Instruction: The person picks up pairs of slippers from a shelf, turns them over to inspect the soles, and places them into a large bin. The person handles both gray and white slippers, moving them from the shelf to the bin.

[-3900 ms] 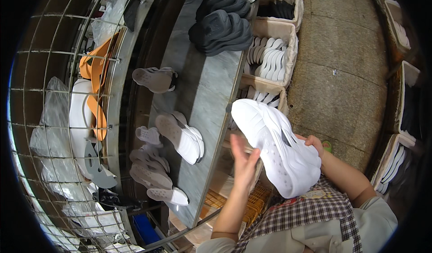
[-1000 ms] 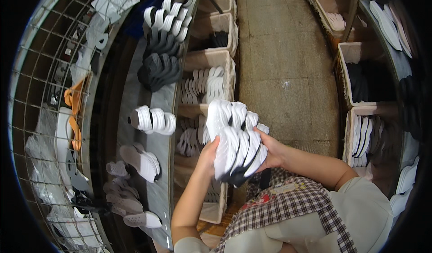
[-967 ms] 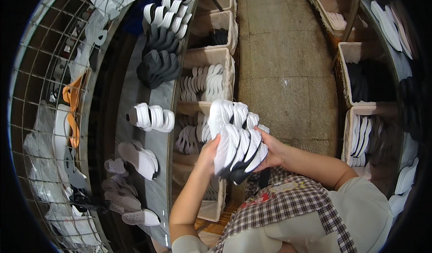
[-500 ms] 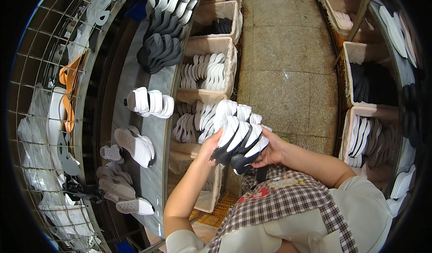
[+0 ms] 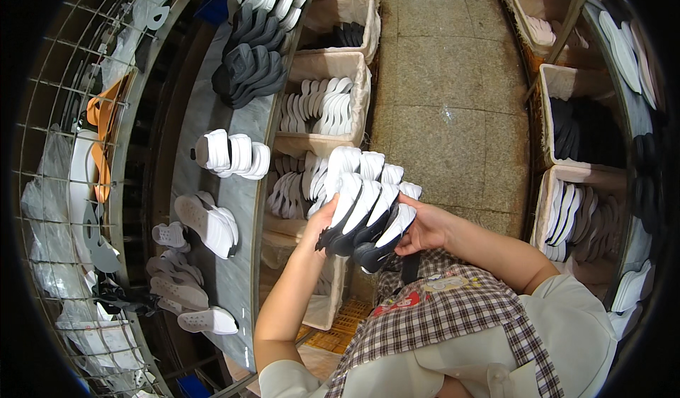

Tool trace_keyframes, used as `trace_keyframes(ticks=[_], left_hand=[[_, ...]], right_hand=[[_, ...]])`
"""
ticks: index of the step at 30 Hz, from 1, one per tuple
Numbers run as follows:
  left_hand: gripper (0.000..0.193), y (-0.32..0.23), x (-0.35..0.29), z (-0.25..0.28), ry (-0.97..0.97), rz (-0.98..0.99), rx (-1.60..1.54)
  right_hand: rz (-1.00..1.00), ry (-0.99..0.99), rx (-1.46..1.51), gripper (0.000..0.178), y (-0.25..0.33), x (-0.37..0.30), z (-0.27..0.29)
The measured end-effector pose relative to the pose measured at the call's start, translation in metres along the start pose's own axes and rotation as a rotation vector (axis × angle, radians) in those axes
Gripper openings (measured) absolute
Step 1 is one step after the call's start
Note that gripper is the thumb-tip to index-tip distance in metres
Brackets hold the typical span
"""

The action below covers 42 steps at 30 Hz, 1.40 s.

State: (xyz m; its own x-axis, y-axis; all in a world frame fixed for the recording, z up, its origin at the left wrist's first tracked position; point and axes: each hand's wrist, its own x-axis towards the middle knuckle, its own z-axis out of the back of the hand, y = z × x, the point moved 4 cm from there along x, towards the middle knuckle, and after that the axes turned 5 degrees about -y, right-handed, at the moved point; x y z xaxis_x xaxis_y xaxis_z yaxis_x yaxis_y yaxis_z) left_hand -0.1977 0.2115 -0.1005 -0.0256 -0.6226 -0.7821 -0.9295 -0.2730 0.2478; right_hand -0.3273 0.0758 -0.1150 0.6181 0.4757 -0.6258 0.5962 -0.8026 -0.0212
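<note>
A bundle of nested white-and-black clogs or slippers [image 5: 368, 198] is held out in front of my body. Its upper parts are white, and black shows along the lower ends. My left hand [image 5: 322, 221] grips the bundle's left side, thumb against the white. On the other side, my right hand [image 5: 423, 226] clasps the right end with bent fingers, some hidden behind the footwear. Left of the bundle, a short row of white clogs [image 5: 241, 156] lies on the grey shelf [image 5: 244, 270]. Closer to me on that shelf rest a few more white ones [image 5: 207, 222].
Cloth-lined baskets [image 5: 361, 79] of white and dark footwear line the left side of the tiled aisle [image 5: 453, 79]. More lined baskets [image 5: 542, 107] stand on the right. Dark grey clogs [image 5: 251, 76] are stacked at the shelf's far end. A wire grid [image 5: 53, 192] borders the far left.
Both hands and the held bundle have shifted slightly left and up in the picture. The shelf and its contents have also shifted a little left. The grip on the bundle looks the same.
</note>
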Motion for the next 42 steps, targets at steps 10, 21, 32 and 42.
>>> trace_keyframes(ticks=[10, 21, 32, 42], left_hand=[[0.04, -0.007, -0.006, -0.006, -0.029, 0.229, -0.449], [0.042, -0.03, 0.004, 0.013, 0.062, -0.012, -0.038], [0.038, -0.028, -0.005, 0.011, 0.175, 0.16, -0.37], [0.039, -0.012, -0.027, -0.022, 0.041, -0.482, 0.689]], right_hand=[[-0.018, 0.024, -0.061, 0.049, 0.009, -0.013, -0.01], [-0.012, 0.081, -0.074, 0.053, 0.011, -0.003, -0.005], [-0.006, 0.078, -0.105, 0.054, 0.014, -0.005, -0.013], [0.038, 0.104, -0.169, 0.058, 0.016, -0.004, -0.014]])
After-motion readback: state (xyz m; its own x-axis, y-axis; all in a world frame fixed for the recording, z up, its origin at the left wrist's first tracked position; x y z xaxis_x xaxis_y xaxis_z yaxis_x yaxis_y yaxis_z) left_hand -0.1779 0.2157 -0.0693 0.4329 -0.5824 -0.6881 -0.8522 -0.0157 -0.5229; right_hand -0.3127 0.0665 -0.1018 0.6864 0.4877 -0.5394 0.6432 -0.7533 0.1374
